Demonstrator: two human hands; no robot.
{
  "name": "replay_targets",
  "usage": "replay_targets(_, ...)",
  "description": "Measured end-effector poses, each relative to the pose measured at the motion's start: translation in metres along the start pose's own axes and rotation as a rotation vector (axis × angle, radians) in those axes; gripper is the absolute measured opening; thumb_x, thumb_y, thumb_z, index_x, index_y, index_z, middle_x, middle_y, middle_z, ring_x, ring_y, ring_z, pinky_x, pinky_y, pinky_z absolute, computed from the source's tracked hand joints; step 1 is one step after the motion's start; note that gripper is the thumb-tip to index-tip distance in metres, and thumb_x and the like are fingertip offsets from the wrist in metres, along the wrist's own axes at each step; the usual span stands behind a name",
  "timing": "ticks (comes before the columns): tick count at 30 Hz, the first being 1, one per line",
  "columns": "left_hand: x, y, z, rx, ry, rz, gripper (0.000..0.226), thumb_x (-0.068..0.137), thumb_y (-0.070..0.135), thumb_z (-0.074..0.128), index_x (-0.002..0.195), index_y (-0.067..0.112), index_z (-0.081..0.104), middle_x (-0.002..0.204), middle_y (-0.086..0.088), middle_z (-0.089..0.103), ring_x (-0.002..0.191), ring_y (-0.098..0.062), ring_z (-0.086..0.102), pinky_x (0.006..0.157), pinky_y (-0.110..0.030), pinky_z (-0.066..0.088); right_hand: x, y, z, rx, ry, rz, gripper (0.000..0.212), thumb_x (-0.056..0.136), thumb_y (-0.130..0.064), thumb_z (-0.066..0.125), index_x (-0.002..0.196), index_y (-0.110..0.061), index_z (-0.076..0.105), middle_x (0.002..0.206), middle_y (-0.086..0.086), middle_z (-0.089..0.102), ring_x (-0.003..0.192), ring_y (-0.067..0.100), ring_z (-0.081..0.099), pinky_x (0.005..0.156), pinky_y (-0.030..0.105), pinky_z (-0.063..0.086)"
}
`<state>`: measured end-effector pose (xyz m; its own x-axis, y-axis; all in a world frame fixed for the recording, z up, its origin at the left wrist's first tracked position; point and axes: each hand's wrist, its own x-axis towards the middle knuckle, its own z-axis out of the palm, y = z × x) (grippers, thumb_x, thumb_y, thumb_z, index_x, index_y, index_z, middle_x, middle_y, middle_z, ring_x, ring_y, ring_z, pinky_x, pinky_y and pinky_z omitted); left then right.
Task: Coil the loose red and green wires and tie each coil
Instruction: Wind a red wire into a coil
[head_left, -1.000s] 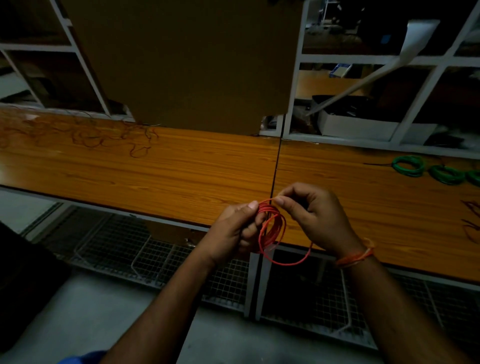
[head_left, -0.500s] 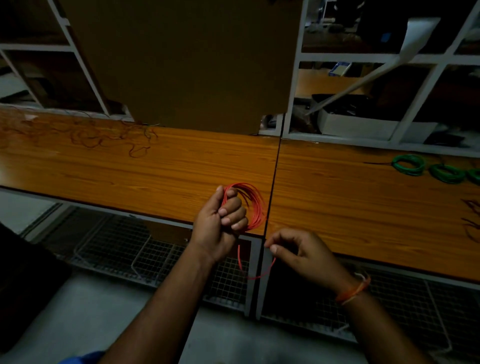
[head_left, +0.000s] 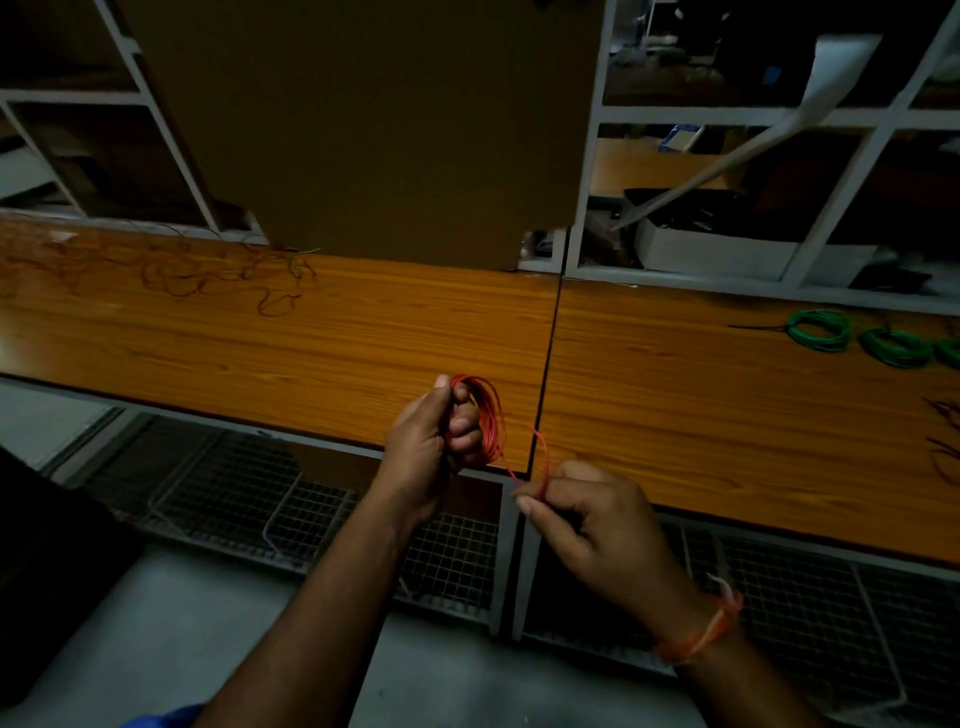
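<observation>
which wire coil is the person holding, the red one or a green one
The red coil, gripped in the left hand; the green coils lie untouched on the bench's far right.

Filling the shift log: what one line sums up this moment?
left hand: gripping red wire coil | right hand: pinching coil's loose tail | green wire coils: on wooden bench

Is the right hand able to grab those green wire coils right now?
Probably not yet. The right hand is pinching the red wire's loose end, and the green coils lie far off to its right, though nothing blocks the bench between.
</observation>
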<state>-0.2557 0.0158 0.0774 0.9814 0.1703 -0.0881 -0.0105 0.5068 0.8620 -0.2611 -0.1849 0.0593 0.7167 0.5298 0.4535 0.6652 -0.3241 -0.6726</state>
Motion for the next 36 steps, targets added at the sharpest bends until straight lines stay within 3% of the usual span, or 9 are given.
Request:
replay_targets(5,-0.004,-0.005,0.007,0.137,-0.010,0.080,0.033,0.110,0.034,0.035,0.091,0.013,0.052,0.066,-0.001,0.053,0.059,-0.012,0.052,0.055,-0.023,0.046,0.003,-0.017,0.006,-0.043,0.155,0.065,0.017,0.092,-0.022,0.071,0.078,-0.019,0.063,0.066,-0.009,0.057,0.060,0.009,0.056,0.051,0.030,0.044)
replay_targets(9,-0.009,-0.009,0.012,0.331,-0.018,0.165,0.036,0.112,0.031,0.032,0.098,0.005,0.052,0.071,-0.006,0.067,0.065,-0.017,0.065,0.061,-0.026,0.053,0.007,-0.036,0.008,0.074,0.178,0.095,0.021,0.089,-0.013,0.074,0.074,-0.018,0.060,0.058,-0.006,0.054,0.050,0.009,0.052,0.046,0.015,0.035)
replay_targets(13,-0.013,-0.010,0.017,0.466,-0.021,0.248,0.037,0.112,0.023,0.029,0.088,0.008,0.052,0.065,0.006,0.063,0.060,-0.007,0.059,0.057,-0.019,0.047,0.014,-0.049,0.009,0.176,0.164,0.131,0.022,0.086,-0.007,0.073,0.074,-0.020,0.060,0.059,-0.003,0.056,0.049,0.007,0.052,0.048,0.012,0.035)
replay_targets(19,-0.015,-0.014,0.014,0.531,0.005,0.326,0.042,0.111,0.030,0.033,0.081,0.012,0.056,0.066,0.011,0.058,0.064,-0.003,0.054,0.061,-0.021,0.045,0.034,-0.057,0.003,0.235,0.154,0.156,0.017,0.088,-0.010,0.073,0.076,-0.017,0.062,0.063,-0.001,0.061,0.053,0.012,0.058,0.046,0.028,0.049)
replay_targets(22,-0.014,-0.010,0.015,0.519,-0.020,0.341,0.042,0.110,0.022,0.029,0.077,0.013,0.053,0.062,0.013,0.056,0.059,0.000,0.051,0.056,-0.019,0.043,0.043,-0.059,0.000,0.308,0.141,0.201,0.013,0.090,-0.013,0.072,0.079,-0.017,0.066,0.068,0.003,0.069,0.061,0.024,0.067,0.056,0.048,0.056)
replay_targets(26,-0.010,-0.008,0.008,0.515,-0.038,0.361,0.051,0.108,0.035,0.031,0.079,0.003,0.059,0.069,0.003,0.056,0.065,-0.010,0.051,0.059,-0.023,0.043,0.055,-0.061,0.004,0.468,0.148,0.263,0.009,0.091,-0.010,0.072,0.083,-0.013,0.070,0.072,0.009,0.072,0.071,0.029,0.072,0.070,0.056,0.060)
replay_targets(29,-0.009,-0.007,0.002,0.496,-0.074,0.345,0.066,0.106,0.040,0.027,0.086,-0.017,0.052,0.068,-0.019,0.045,0.063,-0.023,0.043,0.055,-0.035,0.036,0.063,-0.060,0.005,0.521,0.166,0.270,0.008,0.092,-0.006,0.071,0.085,-0.007,0.070,0.073,0.012,0.073,0.071,0.028,0.073,0.070,0.049,0.062)
replay_targets(31,-0.008,-0.006,-0.001,0.491,-0.113,0.323,0.074,0.106,0.045,0.022,0.083,-0.019,0.048,0.063,-0.026,0.035,0.058,-0.024,0.035,0.052,-0.040,0.026,0.067,-0.059,0.005,0.537,0.168,0.266,0.009,0.093,-0.005,0.070,0.084,-0.003,0.070,0.072,0.014,0.072,0.067,0.023,0.072,0.062,0.032,0.059)
replay_targets(36,-0.002,-0.007,-0.016,0.432,-0.158,0.267,0.061,0.104,0.055,0.027,0.072,0.007,0.048,0.060,-0.003,0.034,0.052,-0.016,0.030,0.049,-0.027,0.024,0.082,-0.057,0.012,0.527,0.177,0.331,0.013,0.093,-0.001,0.067,0.081,0.001,0.068,0.065,0.013,0.071,0.052,0.010,0.063,0.054,0.017,0.047)
